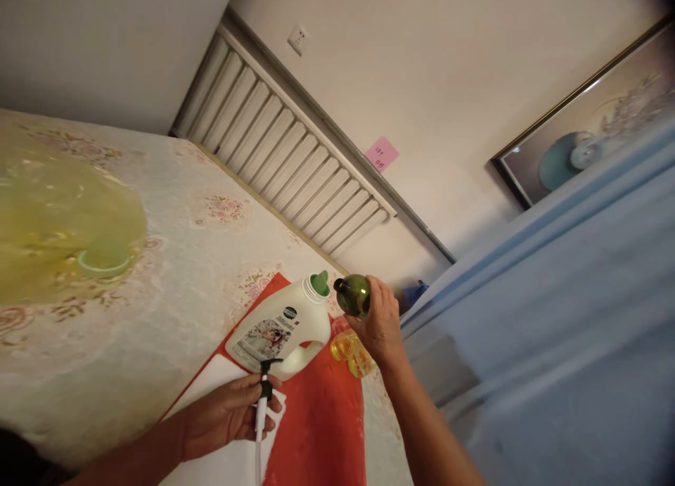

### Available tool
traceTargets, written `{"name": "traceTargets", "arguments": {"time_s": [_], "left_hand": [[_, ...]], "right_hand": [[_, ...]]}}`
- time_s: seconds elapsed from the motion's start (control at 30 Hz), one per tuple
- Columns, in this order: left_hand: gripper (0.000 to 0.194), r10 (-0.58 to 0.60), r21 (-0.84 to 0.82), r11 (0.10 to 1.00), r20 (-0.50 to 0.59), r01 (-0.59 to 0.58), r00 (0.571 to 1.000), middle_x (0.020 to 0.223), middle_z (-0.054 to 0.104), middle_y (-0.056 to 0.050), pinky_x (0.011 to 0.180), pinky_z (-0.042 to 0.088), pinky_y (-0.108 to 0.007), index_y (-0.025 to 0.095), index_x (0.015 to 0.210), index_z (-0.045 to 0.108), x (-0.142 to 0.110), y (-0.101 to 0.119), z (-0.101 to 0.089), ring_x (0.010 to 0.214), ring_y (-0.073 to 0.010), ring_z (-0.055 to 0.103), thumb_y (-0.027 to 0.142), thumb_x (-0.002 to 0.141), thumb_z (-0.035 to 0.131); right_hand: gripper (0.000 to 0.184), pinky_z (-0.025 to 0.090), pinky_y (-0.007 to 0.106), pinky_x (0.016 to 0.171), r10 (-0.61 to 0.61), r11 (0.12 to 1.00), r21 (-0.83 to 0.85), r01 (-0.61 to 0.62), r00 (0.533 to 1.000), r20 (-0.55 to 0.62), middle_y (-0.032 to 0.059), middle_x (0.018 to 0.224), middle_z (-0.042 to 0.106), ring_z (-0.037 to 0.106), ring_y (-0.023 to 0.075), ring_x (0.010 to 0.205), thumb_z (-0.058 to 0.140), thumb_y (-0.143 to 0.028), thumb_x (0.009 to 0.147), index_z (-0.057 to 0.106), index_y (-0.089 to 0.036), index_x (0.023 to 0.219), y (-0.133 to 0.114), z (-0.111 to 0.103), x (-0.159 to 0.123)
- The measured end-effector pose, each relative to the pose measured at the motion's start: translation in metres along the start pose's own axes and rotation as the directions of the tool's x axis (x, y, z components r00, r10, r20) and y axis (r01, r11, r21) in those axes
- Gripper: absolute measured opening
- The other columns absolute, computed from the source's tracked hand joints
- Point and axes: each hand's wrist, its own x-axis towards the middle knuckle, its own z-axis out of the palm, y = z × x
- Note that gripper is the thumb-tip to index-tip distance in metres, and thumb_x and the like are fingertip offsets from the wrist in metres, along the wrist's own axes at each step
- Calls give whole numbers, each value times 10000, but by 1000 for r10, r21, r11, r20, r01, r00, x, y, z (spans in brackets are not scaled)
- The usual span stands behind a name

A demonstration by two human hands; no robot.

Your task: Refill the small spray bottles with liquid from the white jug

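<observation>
My left hand is closed round the collar of a pump dispenser with a black head and a white dip tube hanging down. A dark green bottle is gripped in my right hand, tilted with its neck toward the left. Between the two hands stands a white detergent jug with a picture label and a side handle; its green spout is uncapped and close to the bottle's neck. Under the jug lie a red sheet and a white sheet.
Small bottles of yellow liquid sit right of the jug. At the left, a yellowish translucent bag rests on the flowered tablecloth. A radiator lines the wall behind, and a blue curtain hangs at the right.
</observation>
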Motion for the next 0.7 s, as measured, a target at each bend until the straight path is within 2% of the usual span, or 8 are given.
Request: {"name": "traceTargets", "arguments": {"time_s": [0.2, 0.53, 0.7], "left_hand": [[322, -27, 9, 1000, -27, 27, 999, 985, 720, -84, 763, 505, -326, 176, 1111, 648, 3, -4, -3, 826, -211, 706, 375, 873, 733], [293, -16, 11, 1000, -3, 16, 1000, 1019, 721, -106, 762, 505, -348, 173, 1131, 656, 6, -8, -14, 843, -234, 705, 365, 911, 681], [302, -20, 9, 1000, -6, 20, 1000, 1025, 718, -109, 766, 508, -347, 172, 1133, 661, 7, -9, -16, 844, -232, 700, 371, 907, 682]], "right_hand": [[724, 408, 475, 1005, -121, 983, -133, 126, 991, 51, 189, 1361, 570, 500, 341, 1242, 731, -239, 724, 470, -120, 1389, -3, -12, 16], [704, 374, 467, 1021, -230, 942, -221, 254, 965, 129, 188, 1400, 553, 459, 336, 1281, 739, -331, 804, 461, -117, 1413, -3, -17, 32], [693, 363, 474, 1033, -260, 919, -256, 299, 950, 174, 185, 1421, 544, 441, 343, 1305, 736, -314, 811, 459, -116, 1415, -6, -24, 37]]}}
